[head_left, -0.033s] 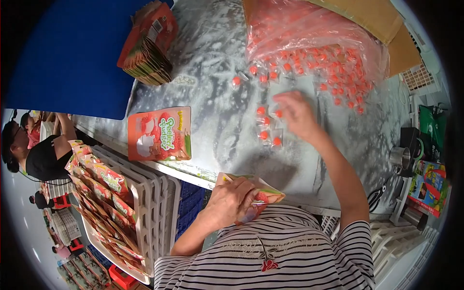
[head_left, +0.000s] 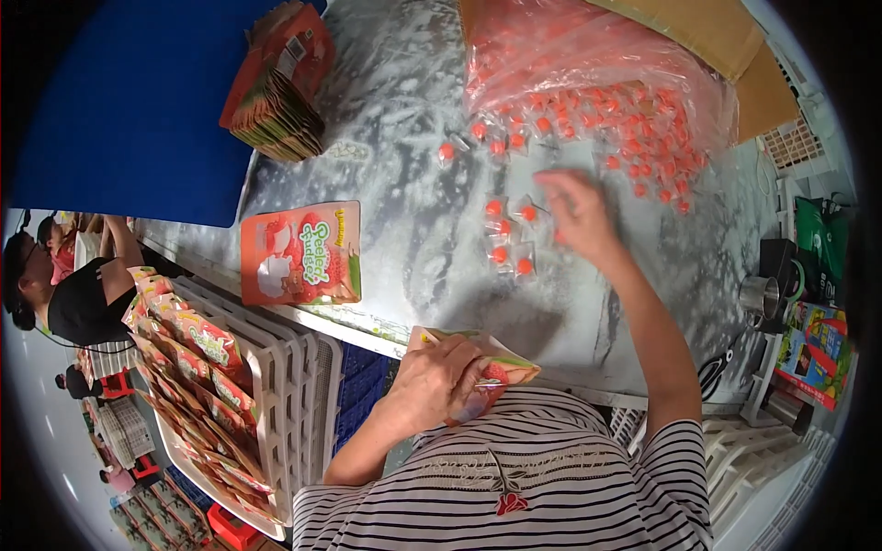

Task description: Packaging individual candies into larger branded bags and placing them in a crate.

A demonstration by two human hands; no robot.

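Low at the table's front edge, my left hand (head_left: 438, 372) is closed on a red printed pouch (head_left: 501, 374), which is tilted against my striped shirt. Over the table, my right hand (head_left: 581, 219) is slightly blurred, its fingers stretched leftward and the thumb apart. A red spot like a candy shows by that thumb; whether it is gripped I cannot tell. Just left of these fingers lie several wrapped red candies (head_left: 499, 253) in a small group. Farther off, many more wrapped candies (head_left: 643, 151) spill from a clear pink plastic bag (head_left: 570, 55).
A flat red pouch (head_left: 300, 253) lies at left; a stack of pouches (head_left: 280, 106) stands behind it beside a blue panel (head_left: 129, 101). A cardboard box (head_left: 767, 96) holds the bag. White crates (head_left: 285, 395) with filled pouches are at lower left; another person (head_left: 87, 294) is beyond.
My right hand has shifted to the right, away from the small candy group, and a red spot now shows by its thumb. My left hand stays on the pouch.
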